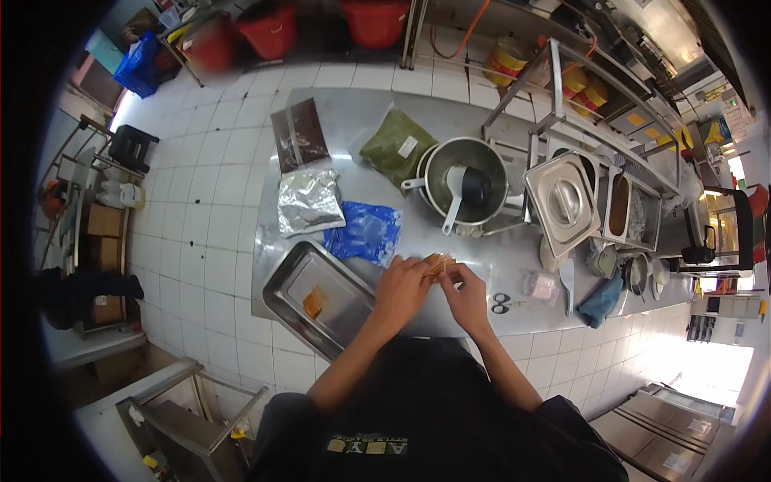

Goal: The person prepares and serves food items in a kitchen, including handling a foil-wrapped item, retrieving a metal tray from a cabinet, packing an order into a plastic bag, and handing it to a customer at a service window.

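Observation:
Both hands meet over the steel table (361, 100), close to its near edge. My left hand (405, 285) is closed on a small orange-brown packet (438, 262) that looks wrapped in clear plastic. At its other side, the fingers of my right hand (464, 287) pinch the same packet. What is inside it is too small to tell. To the left of my hands, a deep steel tray (281, 271) holds a flat orange-brown piece (312, 302). Just beyond my left hand lies a blue plastic bag (369, 231). Black-handled scissors (501, 304) rest to the right of my right hand.
Silver (309, 201), dark brown (300, 136) and green (399, 147) pouches lie farther back. A pot (491, 157) holds a white-handled ladle (455, 197). Rightward are a lidded steel pan (554, 185), a pink packet (540, 285), a knife (568, 287) and a blue cloth (601, 301).

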A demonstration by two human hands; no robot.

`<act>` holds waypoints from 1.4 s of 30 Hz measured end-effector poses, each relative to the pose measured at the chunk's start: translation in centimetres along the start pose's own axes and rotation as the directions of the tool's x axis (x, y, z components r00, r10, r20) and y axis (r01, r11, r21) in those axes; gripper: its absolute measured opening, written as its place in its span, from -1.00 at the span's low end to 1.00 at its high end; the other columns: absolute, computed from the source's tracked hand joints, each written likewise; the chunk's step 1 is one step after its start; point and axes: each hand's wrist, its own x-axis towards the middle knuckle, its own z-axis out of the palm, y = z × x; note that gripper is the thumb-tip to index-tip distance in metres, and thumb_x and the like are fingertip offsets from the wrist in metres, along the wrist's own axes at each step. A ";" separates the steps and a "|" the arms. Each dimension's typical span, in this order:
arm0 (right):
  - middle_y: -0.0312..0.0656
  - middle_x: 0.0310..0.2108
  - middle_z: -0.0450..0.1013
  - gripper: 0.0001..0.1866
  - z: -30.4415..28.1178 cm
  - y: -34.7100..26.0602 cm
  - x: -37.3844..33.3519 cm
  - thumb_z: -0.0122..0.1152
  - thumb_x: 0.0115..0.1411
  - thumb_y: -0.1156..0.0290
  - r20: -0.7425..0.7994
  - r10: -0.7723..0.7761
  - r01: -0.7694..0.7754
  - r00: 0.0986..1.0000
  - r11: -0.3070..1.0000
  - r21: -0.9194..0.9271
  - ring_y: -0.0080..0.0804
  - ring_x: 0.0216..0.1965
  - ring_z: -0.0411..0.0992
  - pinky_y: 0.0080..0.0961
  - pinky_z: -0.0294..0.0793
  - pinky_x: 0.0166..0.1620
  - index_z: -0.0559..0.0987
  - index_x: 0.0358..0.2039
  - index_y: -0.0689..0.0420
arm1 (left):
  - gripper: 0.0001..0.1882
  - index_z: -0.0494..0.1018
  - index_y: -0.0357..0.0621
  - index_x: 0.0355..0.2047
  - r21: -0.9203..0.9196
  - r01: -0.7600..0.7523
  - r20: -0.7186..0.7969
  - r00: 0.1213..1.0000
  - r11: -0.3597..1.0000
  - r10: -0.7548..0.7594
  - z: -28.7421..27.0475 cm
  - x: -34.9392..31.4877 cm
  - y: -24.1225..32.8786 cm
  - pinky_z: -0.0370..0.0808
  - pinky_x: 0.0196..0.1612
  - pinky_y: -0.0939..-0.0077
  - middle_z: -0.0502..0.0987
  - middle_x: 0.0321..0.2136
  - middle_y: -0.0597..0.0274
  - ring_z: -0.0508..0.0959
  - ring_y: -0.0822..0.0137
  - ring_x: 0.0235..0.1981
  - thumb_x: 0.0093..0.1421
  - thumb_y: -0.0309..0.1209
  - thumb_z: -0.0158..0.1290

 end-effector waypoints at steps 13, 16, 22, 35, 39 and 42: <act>-0.08 -0.45 0.49 -0.73 9.2 -0.7 -2.1 0.18 0.12 0.35 0.360 -0.071 0.078 0.930 0.997 -0.004 -0.29 -0.44 0.47 -0.41 0.44 -0.30 0.48 -0.23 0.25 | -0.67 0.45 -0.18 -0.12 0.007 0.354 -0.044 0.935 0.935 -0.353 -4.0 -11.7 -7.3 0.38 -0.11 0.20 0.50 -0.27 0.03 0.44 -0.01 -0.19 0.06 -0.45 0.08; -0.04 -0.39 0.49 -0.65 10.5 -0.4 3.0 0.18 0.11 0.32 -0.209 -0.170 0.136 0.963 0.977 -0.165 -0.21 -0.35 0.48 -0.36 0.44 -0.25 0.45 -0.17 0.29 | -0.61 0.40 -0.20 -0.06 0.029 0.306 -0.186 0.937 0.952 -0.295 -5.2 -11.9 -8.1 0.31 0.01 0.20 0.43 -0.12 -0.02 0.38 -0.05 -0.05 0.06 -0.46 0.09; -0.01 -0.23 0.45 -0.76 11.3 5.0 8.2 0.14 0.07 0.44 0.166 -0.075 0.073 0.983 0.997 0.017 -0.11 -0.16 0.44 -0.31 0.40 -0.11 0.50 -0.23 0.24 | -0.51 0.24 -0.28 0.06 0.251 0.601 -0.576 0.722 0.759 -0.382 -7.0 -14.1 -12.6 0.28 0.08 0.15 0.29 0.02 -0.12 0.36 -0.05 -0.01 0.12 -0.45 0.06; 0.08 -0.43 0.43 -0.76 -1.6 10.4 1.9 0.05 0.09 0.35 -0.251 0.184 -0.236 0.950 0.952 -0.195 -0.09 -0.30 0.46 -0.29 0.43 -0.23 0.46 -0.26 0.21 | -0.50 0.07 -0.29 0.19 -0.768 0.431 -0.135 0.614 0.473 -0.778 -3.9 -17.0 -19.0 0.46 -0.09 0.46 0.28 0.04 0.02 0.45 0.24 -0.09 0.29 -0.41 -0.11; 0.29 -0.03 0.26 -0.23 0.6 7.7 6.7 0.15 0.03 -0.03 -0.316 0.111 -0.236 0.942 0.890 -0.390 0.20 -0.18 0.42 -0.10 0.44 -0.13 0.18 0.15 0.15 | -0.48 0.10 -0.32 0.17 -0.620 0.516 -0.302 0.538 0.591 -0.787 -3.2 -15.2 -19.8 0.35 0.04 0.36 0.24 0.07 -0.02 0.34 0.19 0.05 0.27 -0.37 -0.05; 0.35 0.00 0.18 -0.10 3.4 9.7 9.7 0.16 0.02 -0.11 -0.361 0.150 -0.307 0.920 0.849 -0.430 0.27 -0.26 0.43 -0.04 0.48 -0.23 0.06 0.24 0.09 | -0.51 0.18 -0.32 0.13 -0.345 0.542 -0.501 0.583 0.766 -0.639 -3.0 -14.6 -19.3 0.31 0.07 0.34 0.23 0.06 -0.04 0.28 0.16 0.10 0.24 -0.37 -0.02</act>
